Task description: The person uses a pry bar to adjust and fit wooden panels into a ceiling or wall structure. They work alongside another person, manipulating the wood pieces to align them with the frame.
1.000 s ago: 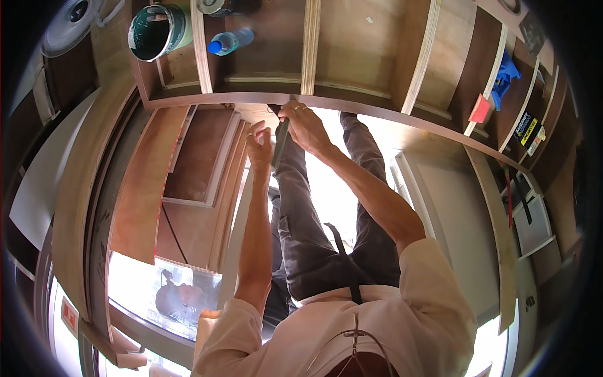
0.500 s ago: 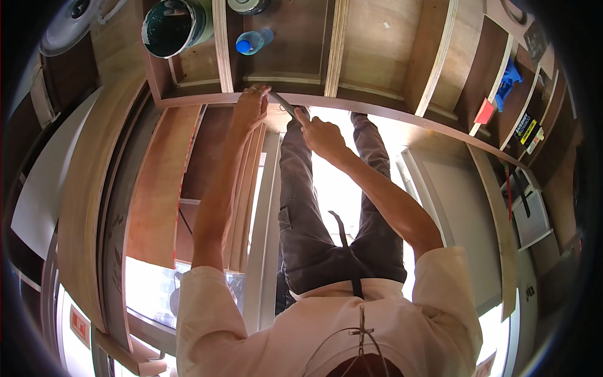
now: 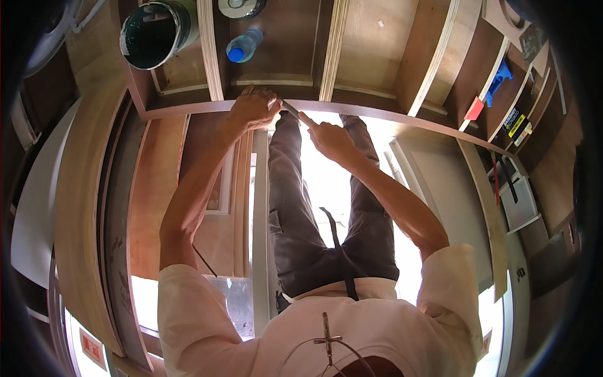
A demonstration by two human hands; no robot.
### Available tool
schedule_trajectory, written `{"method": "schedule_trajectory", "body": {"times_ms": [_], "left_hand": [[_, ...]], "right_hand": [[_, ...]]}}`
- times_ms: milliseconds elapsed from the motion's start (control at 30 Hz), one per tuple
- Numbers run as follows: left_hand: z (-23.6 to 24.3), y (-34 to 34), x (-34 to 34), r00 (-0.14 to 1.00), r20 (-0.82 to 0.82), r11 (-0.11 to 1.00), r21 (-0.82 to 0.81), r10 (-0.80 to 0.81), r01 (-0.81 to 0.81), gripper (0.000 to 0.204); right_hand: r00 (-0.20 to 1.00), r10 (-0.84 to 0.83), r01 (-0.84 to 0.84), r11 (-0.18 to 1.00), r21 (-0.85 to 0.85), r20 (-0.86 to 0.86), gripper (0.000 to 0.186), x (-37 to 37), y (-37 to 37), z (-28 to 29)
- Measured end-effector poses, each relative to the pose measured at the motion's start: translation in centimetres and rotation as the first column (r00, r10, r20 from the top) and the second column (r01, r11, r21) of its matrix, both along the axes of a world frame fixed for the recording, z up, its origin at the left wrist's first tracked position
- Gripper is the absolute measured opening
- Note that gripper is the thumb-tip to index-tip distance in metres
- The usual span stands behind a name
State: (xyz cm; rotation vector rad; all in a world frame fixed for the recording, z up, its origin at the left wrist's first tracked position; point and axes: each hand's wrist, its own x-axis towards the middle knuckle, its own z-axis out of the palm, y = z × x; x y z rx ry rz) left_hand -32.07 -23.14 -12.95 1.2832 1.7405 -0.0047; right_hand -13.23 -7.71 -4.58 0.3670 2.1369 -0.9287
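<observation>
A slim grey bar-shaped tool (image 3: 291, 110) spans the gap between my hands at the front edge (image 3: 370, 110) of a wooden compartment frame. My right hand (image 3: 331, 139) is closed round its near end, index finger stretched along it. My left hand (image 3: 256, 108) is curled at its far end, over the frame's edge, just right of a plywood divider (image 3: 209, 56). The left fingertips are partly hidden, and the tool's exact kind cannot be made out. A blue-capped plastic bottle (image 3: 245, 46) lies in the compartment beyond my left hand.
A dark-stained bucket (image 3: 154, 34) and a round can (image 3: 240, 7) stand at the far left. At right lie a red block (image 3: 474, 109), a blue cloth (image 3: 500, 81) and a black-and-yellow package (image 3: 516, 124). Long wooden panels (image 3: 85, 220) lean at left.
My left hand has curled further over the tool's far end, and less of the tool shows. My left elbow has swung outward. The whole view has shifted slightly.
</observation>
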Motion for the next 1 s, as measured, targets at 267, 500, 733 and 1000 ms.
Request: {"method": "schedule_trajectory", "body": {"times_ms": [267, 500, 733, 1000], "left_hand": [[-0.1, 2.4, -0.5, 0.993, 0.018, 0.991, -0.070, -0.114, 0.115, 0.045], [-1.0, 3.3, -0.1, 0.998, 0.064, 0.989, -0.145, -0.023, 0.032, 0.047], [1.1, 5.7, 1.0, 0.990, 0.109, 0.955, -0.290, 0.088, -0.053, 0.054], [-0.3, 4.9, 3.6, 0.996, 0.073, 0.997, -0.053, -0.045, 0.049, 0.055]], "right_hand": [[0.999, 0.036, -0.036, 0.999, 0.004, 0.014, 0.049, -0.5, 1.2, -1.1], [0.996, 0.090, -0.091, 0.996, -0.016, -0.021, 0.050, -0.6, 3.3, -2.6], [0.999, 0.014, -0.014, 1.000, -0.007, -0.029, 0.049, 1.7, 3.7, -3.1], [1.000, 0.006, -0.006, 1.000, 0.008, -0.002, 0.051, 3.2, 5.1, -2.3]]}}
